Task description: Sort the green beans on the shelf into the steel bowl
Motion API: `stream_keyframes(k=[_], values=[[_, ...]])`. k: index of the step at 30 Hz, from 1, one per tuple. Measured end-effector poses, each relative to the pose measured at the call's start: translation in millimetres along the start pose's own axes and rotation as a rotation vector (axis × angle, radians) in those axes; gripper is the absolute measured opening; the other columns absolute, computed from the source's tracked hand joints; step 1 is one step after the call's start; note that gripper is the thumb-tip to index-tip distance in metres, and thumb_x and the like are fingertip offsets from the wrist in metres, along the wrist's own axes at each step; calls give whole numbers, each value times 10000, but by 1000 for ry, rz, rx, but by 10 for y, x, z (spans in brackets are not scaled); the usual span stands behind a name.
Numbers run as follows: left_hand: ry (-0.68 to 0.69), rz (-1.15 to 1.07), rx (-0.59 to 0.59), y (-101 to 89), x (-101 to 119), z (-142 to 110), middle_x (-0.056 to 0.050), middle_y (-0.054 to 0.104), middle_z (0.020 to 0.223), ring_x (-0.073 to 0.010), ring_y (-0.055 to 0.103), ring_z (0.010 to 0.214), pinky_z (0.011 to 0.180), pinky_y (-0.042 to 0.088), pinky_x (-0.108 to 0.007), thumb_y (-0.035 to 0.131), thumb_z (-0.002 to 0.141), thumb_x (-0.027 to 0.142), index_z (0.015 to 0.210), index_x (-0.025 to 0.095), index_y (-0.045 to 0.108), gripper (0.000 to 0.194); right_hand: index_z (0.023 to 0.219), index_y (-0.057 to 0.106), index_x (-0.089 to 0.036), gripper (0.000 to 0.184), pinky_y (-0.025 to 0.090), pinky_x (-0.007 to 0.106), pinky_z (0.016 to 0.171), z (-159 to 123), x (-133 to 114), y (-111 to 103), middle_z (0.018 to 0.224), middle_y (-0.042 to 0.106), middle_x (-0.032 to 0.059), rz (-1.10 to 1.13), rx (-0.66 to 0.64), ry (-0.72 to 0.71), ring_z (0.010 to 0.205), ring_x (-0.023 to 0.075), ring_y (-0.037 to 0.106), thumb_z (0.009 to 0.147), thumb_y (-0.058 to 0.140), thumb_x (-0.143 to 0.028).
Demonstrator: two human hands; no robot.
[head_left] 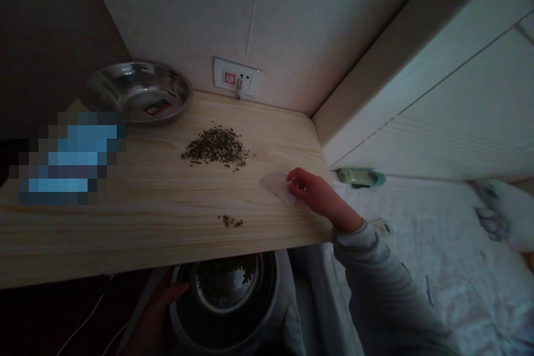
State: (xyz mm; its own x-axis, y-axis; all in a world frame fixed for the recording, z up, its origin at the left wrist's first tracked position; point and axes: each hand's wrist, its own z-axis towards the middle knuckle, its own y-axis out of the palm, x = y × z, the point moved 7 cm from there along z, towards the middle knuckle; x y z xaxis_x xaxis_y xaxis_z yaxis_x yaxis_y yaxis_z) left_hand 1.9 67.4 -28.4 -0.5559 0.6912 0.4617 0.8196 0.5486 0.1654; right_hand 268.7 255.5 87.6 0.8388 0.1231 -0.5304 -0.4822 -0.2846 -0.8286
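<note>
Wooden tabletop, mid-frame: 1 grain pile; right hand, centre-right, pinches 1 translucent sheet; left hand, lower left, grasps 1 bowl, best held level.

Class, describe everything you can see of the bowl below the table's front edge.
The bowl is round and looks metallic, with a thin rim, dark walls and a shiny, reflective bottom. It faces upward, its far side hidden by the table. Small dark bits lie inside. The left hand grips its left rim; what supports it underneath is unclear.
</note>
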Motion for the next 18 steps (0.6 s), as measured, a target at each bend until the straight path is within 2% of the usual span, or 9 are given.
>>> stream_keyframes(k=[5, 8, 12, 18], values=[[32, -19, -41, 74, 47, -45, -31, 714, 734, -340, 623, 919, 761, 519, -415, 685, 475, 189, 732, 236, 688, 261, 976, 488, -182, 216, 384, 245, 590, 300, 11, -156, 720, 604, 7, -71, 63, -47, 620, 126, 531, 764, 475, -147], [48, -26, -51, 119, 94, -106, -34, 713, 732, -328, 632, 898, 759, 517, -400, 676, 489, 185, 736, 225, 691, 251, 1018, 501, -175, 254, 385, 254, 628, 376, -17, -200, 742, 595, 10, -66, 77, -76, 651, 126, 523, 769, 462, -142], [15, -34, -76, 142, 74, -125, -46, 716, 775, -320, 643, 863, 734, 518, -405, 665, 503, 176, 796, 213, 697, 298, 1053, 524, -156, 269, 380, 247, 605, 249, -130, -148, 723, 566, 3, 30, 18, -158, 615, 117, 494, 796, 448, -177], [13, -31, -99, 159, 35, -64, -66, 713, 767, -319, 653, 809, 695, 520, -405, 658, 503, 191, 794, 182, 697, 294, 1085, 536, -166, 271, 394, 249, 634, -107, -401, 103, 762, 588, 6, 72, -146, -252, 647, 121, 508, 837, 431, -202]])
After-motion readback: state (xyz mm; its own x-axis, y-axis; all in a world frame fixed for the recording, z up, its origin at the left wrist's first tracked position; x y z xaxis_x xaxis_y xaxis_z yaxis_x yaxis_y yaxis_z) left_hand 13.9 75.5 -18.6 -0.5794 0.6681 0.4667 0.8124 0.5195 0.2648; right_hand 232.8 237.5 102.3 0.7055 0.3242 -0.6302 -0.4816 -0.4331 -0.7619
